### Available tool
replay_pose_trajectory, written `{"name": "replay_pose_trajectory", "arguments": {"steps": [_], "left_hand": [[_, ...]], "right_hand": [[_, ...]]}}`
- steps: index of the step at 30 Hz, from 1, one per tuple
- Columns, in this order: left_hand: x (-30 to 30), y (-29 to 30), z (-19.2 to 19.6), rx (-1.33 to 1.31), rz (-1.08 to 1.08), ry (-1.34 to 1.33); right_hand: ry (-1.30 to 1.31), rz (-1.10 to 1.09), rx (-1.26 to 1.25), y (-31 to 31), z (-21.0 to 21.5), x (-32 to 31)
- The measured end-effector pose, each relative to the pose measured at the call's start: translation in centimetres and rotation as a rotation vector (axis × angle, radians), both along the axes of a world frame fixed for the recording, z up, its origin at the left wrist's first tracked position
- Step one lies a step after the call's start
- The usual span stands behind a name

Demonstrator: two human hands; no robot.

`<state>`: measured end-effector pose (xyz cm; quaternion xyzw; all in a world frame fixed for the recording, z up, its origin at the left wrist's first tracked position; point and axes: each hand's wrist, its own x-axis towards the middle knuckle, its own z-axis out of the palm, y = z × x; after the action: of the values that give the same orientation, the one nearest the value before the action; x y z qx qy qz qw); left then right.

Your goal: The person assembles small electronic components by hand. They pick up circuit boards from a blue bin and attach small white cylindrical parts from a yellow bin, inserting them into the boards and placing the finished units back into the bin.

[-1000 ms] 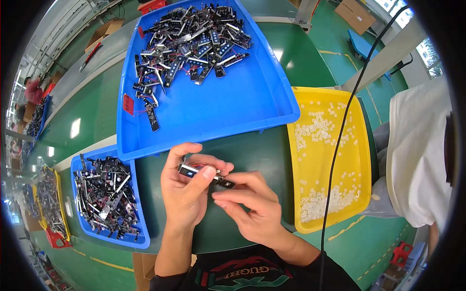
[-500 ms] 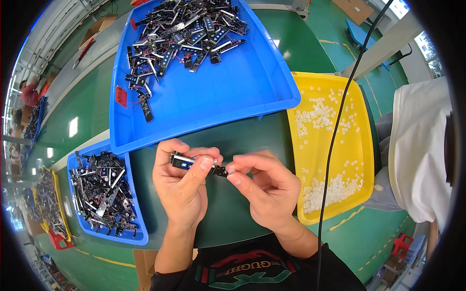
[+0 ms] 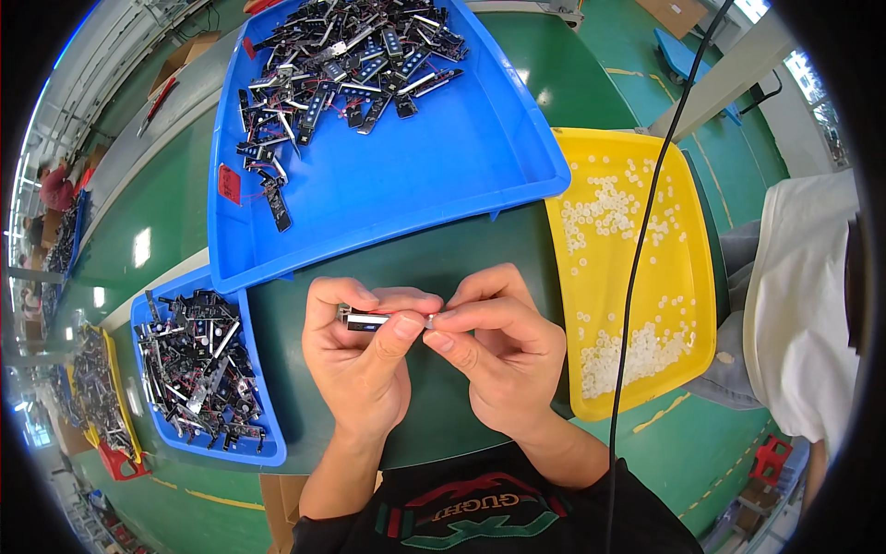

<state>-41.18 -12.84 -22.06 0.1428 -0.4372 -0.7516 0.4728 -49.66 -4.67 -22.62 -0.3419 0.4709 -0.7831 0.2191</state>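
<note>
A small black electronic module with a pale strip along its side is pinched between the thumb and fingers of my left hand. A thin red wire runs along its upper edge. My right hand meets the module's right end, thumb and fingertips pressed together around a tiny pale piece. Its exact kind is too small and too covered by my fingers to tell. Both hands are over the dark green tabletop, just in front of a large blue tray.
More black modules with red wires lie heaped in the large tray and in a smaller blue tray at left. A yellow tray at right holds many small white rings. A black cable hangs down before it. Another person is at far right.
The module has turned in my left hand, so its pale strip faces up more. My fingertips have come closer together, and the right fingers now cover the module's end.
</note>
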Motion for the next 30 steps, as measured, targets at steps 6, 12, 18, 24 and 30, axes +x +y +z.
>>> {"name": "replay_pose_trajectory", "arguments": {"steps": [6, 12, 18, 24, 30], "left_hand": [[0.1, 0.0, 0.2, -0.09, 0.0, 0.011], [0.1, -0.1, 0.2, -0.294, 0.073, -0.059], [0.1, -0.1, 0.2, -0.317, -0.002, -0.055], [0.7, 0.2, 1.2, -0.222, -0.04, -0.126], [8.5, -2.4, 4.4, -0.408, 0.326, -0.434]], "right_hand": [[-0.082, 0.007, -0.079, -0.2, -0.3, 0.2], [-0.172, 0.072, -0.099, 0.0, 0.0, 0.2], [-0.208, 0.106, -0.137, 0.2, -0.2, 0.2], [-0.111, 0.107, -0.049, 0.5, -0.2, 0.2], [0.528, 0.038, 0.374, 6.0, 4.0, -2.2]]}}
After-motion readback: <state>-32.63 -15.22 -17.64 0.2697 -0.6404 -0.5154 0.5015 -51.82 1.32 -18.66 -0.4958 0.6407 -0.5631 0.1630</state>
